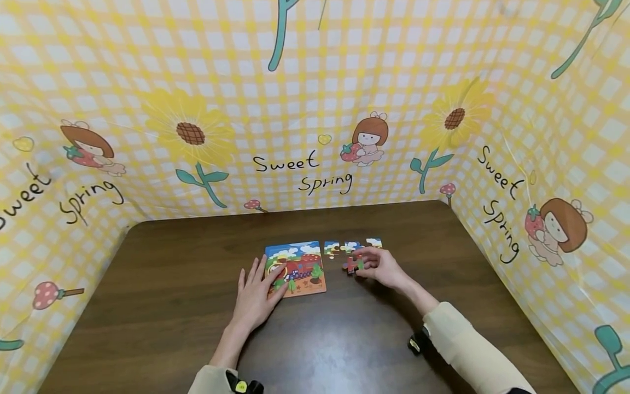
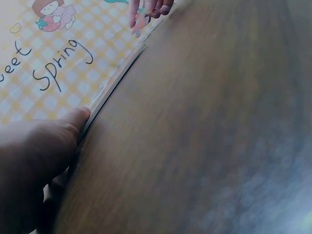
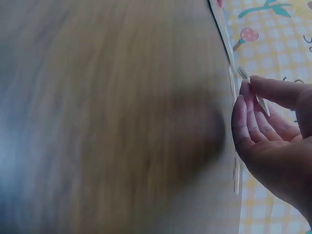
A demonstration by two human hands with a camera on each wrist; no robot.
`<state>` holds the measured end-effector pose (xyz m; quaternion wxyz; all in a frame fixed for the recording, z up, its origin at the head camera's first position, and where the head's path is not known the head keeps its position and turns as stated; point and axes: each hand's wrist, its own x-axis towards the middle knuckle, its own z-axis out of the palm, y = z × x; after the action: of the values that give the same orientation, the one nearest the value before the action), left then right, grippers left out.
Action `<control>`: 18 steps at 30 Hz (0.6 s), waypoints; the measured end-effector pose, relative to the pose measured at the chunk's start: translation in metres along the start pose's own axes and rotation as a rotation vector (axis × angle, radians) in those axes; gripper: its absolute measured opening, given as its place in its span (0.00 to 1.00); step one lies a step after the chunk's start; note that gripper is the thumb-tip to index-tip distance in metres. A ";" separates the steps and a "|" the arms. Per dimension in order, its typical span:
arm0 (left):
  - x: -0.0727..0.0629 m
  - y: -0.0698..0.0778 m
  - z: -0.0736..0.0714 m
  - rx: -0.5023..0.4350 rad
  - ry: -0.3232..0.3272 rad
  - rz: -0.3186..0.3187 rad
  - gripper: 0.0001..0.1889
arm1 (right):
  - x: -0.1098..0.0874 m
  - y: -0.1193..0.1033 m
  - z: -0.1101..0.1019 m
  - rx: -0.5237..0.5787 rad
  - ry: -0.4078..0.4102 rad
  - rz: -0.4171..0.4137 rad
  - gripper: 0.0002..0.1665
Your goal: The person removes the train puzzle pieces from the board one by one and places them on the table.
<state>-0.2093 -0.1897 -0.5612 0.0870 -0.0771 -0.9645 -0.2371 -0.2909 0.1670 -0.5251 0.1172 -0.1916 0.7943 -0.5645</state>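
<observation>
My left hand (image 1: 256,295) rests on the left side of a colourful picture puzzle board (image 1: 310,282), its fingers spread over the picture. In the left wrist view the thumb of that hand touches the board's near edge (image 2: 114,87). To the right of the board, my right hand (image 1: 386,268) pinches a red and green jigsaw piece (image 1: 353,265) between thumb and fingers. The right wrist view shows the piece (image 3: 262,103) edge-on, raised off the table. Just beyond that hand lie loose jigsaw pieces (image 1: 332,248), partly hidden by the fingers.
Both hands work over a dark brown wooden table (image 1: 172,306). Yellow checked cloth (image 1: 305,109) with flowers and printed words walls in its back and sides. Another loose piece with clouds (image 1: 374,242) lies behind the right hand.
</observation>
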 end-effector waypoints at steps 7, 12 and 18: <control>0.000 0.000 -0.001 -0.001 -0.006 0.002 0.29 | -0.009 0.007 -0.017 -0.003 0.019 0.016 0.27; 0.001 0.000 0.000 0.000 0.001 0.003 0.29 | -0.016 0.010 -0.029 -0.010 0.023 0.017 0.27; 0.000 0.000 0.000 0.007 0.011 0.005 0.29 | -0.021 0.013 -0.040 -0.024 0.037 0.038 0.27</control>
<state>-0.2090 -0.1901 -0.5617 0.0933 -0.0781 -0.9647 -0.2337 -0.2903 0.2141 -0.5246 0.1109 -0.1676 0.8066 -0.5559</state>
